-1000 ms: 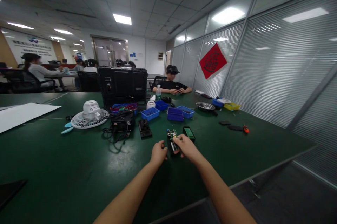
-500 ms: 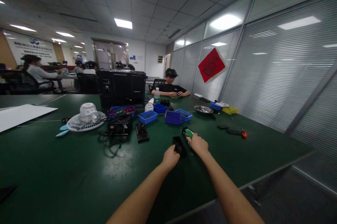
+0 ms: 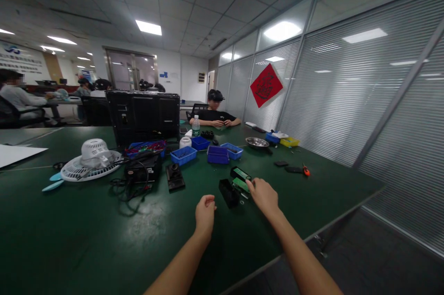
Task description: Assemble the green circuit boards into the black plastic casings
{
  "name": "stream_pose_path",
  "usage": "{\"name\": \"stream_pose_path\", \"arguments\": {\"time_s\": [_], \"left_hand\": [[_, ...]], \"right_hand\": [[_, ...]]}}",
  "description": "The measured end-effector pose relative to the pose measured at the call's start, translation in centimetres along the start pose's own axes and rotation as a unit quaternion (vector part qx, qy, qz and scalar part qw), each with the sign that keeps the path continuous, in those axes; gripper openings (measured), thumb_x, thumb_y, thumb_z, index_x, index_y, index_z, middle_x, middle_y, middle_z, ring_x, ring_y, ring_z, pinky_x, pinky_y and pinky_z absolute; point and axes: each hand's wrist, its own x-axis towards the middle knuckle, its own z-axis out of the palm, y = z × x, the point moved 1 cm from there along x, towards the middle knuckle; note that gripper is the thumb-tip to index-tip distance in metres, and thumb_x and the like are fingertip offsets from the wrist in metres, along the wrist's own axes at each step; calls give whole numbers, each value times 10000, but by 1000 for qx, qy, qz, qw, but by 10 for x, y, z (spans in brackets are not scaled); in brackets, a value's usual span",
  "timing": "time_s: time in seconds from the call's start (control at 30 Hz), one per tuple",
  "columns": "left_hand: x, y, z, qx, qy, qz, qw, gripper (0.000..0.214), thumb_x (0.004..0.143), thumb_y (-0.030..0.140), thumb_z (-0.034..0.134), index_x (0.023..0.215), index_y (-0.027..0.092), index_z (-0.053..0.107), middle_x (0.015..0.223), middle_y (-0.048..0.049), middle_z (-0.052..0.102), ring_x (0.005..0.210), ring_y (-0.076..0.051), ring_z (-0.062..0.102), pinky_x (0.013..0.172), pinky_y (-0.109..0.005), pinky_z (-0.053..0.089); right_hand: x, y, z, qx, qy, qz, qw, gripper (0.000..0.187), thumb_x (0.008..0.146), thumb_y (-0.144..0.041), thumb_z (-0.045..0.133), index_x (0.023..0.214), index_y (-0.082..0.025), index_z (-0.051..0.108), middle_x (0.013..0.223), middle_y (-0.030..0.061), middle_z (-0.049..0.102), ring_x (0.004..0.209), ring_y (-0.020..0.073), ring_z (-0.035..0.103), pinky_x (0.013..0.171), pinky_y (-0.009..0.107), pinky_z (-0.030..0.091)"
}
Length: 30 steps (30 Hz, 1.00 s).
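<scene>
My right hand has its fingertips closed on the near end of a green circuit board, just above the table. Behind that board lies a black casing half with green showing inside it. A black hollow casing rests on the table to the left of the board. My left hand is to the left of this casing, apart from it, its fingers curled in with nothing visible in them. A small ring lies beside the casing.
Blue bins stand beyond, near a metal bowl. To the left are a black device with cables and a white fan part. Orange-handled pliers lie at the right. A person sits across the table.
My left hand has let go of the black casing and drawn back left. The green board now shows outside the casing half, at my right fingertips. The view has turned slightly right.
</scene>
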Motion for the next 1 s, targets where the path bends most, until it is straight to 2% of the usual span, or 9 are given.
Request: {"name": "stream_pose_path", "arguments": {"time_s": [0.1,0.17,0.3,0.47,0.63,0.8,0.87,0.93,1.0], "left_hand": [[-3,5,0,-2,-4,-2,1000,151,654,98,536,771,156,613,750,-34,608,680,-136,573,651,-254,441],[-4,8,2,8,-14,-6,1000,146,654,87,541,761,152,616,751,-38,611,679,-136,574,645,-253,446],[-2,10,3,-12,-35,-40,999,154,647,66,583,775,139,627,814,-71,628,725,-146,593,666,-259,466],[0,10,5,-111,-49,-115,986,183,706,161,625,884,123,609,905,-108,636,718,-140,612,698,-279,490],[-5,18,11,-231,-122,-173,950,269,798,357,538,948,137,574,912,-110,647,801,-173,628,703,-295,499],[-4,24,9,-284,-123,-215,926,288,816,363,509,960,117,555,879,-125,652,781,-204,637,708,-361,510],[-2,23,8,-295,-117,-220,922,307,824,362,496,991,109,546,878,-133,651,773,-208,639,712,-374,511],[0,21,7,-301,-110,-228,920,325,827,363,491,1026,109,533,902,-137,647,785,-207,640,726,-380,511],[1,18,6,-304,-112,-231,917,344,822,368,501,1051,112,521,930,-139,641,807,-206,637,742,-384,508]], "right_hand": [[-16,-24,7,39,-25,-33,998,520,862,-563,242,980,-183,577,960,109,608,838,204,592,667,286,410],[-22,-41,18,21,-21,-43,999,552,803,-610,352,1036,-152,554,1016,139,584,890,241,582,684,307,418],[-22,-57,39,17,-33,-20,999,479,774,-479,481,1052,-93,536,1065,187,552,884,263,591,700,321,423],[-22,-56,53,189,-43,-17,981,402,796,-427,441,999,-100,558,964,142,616,896,228,591,746,282,415],[-40,-69,56,274,-45,-52,959,376,783,-443,463,957,-130,577,898,97,637,838,192,593,701,242,406],[-31,-56,31,202,-59,-105,972,458,837,-539,343,858,-183,630,876,63,616,769,159,579,667,235,381],[-17,-37,18,134,5,-38,990,479,858,-542,295,914,-202,628,961,72,595,816,164,565,673,242,378],[-2,-18,9,39,45,2,998,424,850,-500,364,1000,-188,609,1037,106,571,953,203,522,710,257,382],[10,-6,9,-18,8,5,1000,404,814,-481,453,1010,-164,609,1052,128,567,1000,232,498,728,275,393]]}}
